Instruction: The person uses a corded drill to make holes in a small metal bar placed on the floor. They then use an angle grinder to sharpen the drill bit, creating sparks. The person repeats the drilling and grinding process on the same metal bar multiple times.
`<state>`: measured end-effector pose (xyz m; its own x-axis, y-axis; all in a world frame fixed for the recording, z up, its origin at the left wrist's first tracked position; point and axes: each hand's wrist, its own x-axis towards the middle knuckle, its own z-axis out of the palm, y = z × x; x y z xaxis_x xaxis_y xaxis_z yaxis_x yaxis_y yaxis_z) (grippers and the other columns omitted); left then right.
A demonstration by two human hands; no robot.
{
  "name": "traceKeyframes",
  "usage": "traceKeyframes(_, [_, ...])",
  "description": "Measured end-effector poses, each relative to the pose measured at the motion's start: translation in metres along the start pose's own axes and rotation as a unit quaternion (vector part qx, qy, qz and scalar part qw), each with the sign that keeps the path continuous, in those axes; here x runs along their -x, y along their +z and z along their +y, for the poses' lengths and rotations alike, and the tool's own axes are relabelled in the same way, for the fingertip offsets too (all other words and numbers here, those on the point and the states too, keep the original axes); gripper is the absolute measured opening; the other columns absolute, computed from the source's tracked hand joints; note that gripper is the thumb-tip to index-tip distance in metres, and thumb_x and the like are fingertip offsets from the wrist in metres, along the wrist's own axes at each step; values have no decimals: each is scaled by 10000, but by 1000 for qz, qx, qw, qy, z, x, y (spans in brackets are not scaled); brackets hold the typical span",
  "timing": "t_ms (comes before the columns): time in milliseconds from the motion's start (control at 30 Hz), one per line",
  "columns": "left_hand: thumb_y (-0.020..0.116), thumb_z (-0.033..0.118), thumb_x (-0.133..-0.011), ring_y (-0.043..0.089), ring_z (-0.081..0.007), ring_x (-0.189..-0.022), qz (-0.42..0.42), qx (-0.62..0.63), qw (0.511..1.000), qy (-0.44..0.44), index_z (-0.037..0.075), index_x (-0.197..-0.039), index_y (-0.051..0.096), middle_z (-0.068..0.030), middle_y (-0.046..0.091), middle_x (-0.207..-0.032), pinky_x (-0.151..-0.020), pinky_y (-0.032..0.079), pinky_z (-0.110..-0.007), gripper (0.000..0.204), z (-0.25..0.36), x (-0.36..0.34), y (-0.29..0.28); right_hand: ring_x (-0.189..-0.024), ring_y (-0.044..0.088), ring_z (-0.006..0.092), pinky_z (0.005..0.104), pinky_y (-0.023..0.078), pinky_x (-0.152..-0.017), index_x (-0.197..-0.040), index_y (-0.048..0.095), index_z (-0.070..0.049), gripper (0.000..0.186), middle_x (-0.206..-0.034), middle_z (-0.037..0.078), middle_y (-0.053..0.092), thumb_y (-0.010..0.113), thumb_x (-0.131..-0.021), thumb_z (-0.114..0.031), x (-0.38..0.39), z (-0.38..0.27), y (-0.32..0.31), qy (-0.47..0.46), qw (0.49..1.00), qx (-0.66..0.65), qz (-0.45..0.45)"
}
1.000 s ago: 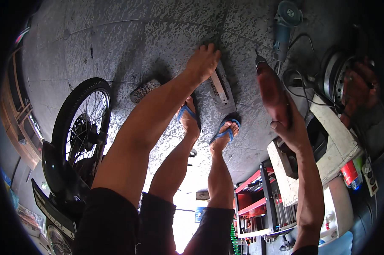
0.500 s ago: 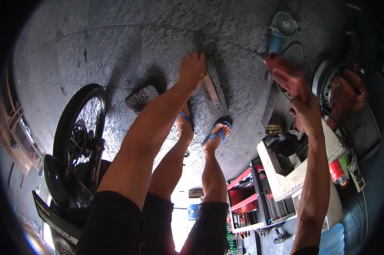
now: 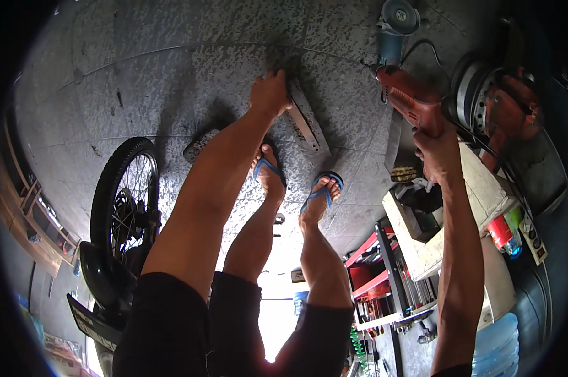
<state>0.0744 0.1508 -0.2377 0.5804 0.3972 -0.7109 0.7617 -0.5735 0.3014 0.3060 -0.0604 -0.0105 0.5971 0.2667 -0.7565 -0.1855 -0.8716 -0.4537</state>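
A long, narrow metal bar (image 3: pixel 308 125) with small holes lies slantwise on the floor in front of my feet. My left hand (image 3: pixel 271 94) is at its far end, fingers curled at the edge; the fingertips are partly hidden. Off to the right, my right hand (image 3: pixel 438 151) is wrapped around the handle of a red power drill (image 3: pixel 411 97). The drill's nose points away and to the left, toward an angle grinder (image 3: pixel 394 38) with a round disc on the floor.
A motorcycle wheel (image 3: pixel 125 195) stands at left. Beside my left forearm is a dark speckled block (image 3: pixel 199 144). On the right are a whitish box-like stand (image 3: pixel 478 195), a red machine (image 3: pixel 510 110) by a round metal rim, and a red tool rack (image 3: pixel 384 283). My feet wear blue flip-flops.
My left hand and the metal bar have shifted left, and the bar's near end now sits farther from my right foot. The drill has moved left and slightly away; the whole view has shifted a little.
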Motion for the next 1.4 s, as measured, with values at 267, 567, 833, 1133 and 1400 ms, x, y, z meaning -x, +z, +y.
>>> traceKeyframes(267, [922,265,-654,532,-473,-1281,-67,-14,996,-60,54,-1386,494,-201,568,-1368,-965,564,-509,874,9,-3,-5,-843,685,295,396,530,-813,-1247,634,-45,532,-950,161,715,677,-719,-96,1,24,18,-74,994,74,42])
traceKeyframes(567, [948,317,-626,576,-446,-1245,-60,13,995,-84,29,-1335,507,-226,566,-1359,-989,552,-503,883,7,-1,-4,-955,698,277,382,532,-886,-1318,587,-30,603,-1079,163,716,671,-721,-62,-2,23,16,-45,999,21,-10])
traceKeyframes(833, [891,389,-706,641,-429,-1135,145,152,956,-205,-10,-1254,589,-264,620,-1259,-869,555,-498,743,-22,42,38,-1124,688,401,419,534,-957,-1530,398,-39,844,-1222,290,674,659,-728,-57,53,11,41,-82,992,98,-4])
traceKeyframes(1133, [413,630,-1029,614,-303,-1143,-250,879,339,-222,136,-1461,467,-148,606,-1292,-993,515,-469,659,74,172,12,-1025,707,448,467,588,-844,-1586,318,-62,949,-1213,291,680,757,-749,-158,173,53,94,-85,984,106,-114])
traceKeyframes(1400, [378,411,-1096,651,-241,-1019,-125,959,212,-139,133,-1300,554,-93,675,-1162,-944,541,-433,386,66,158,22,-1032,685,484,502,578,-864,-1587,315,-86,984,-1178,294,686,793,-731,-174,163,29,128,-95,980,127,-119])
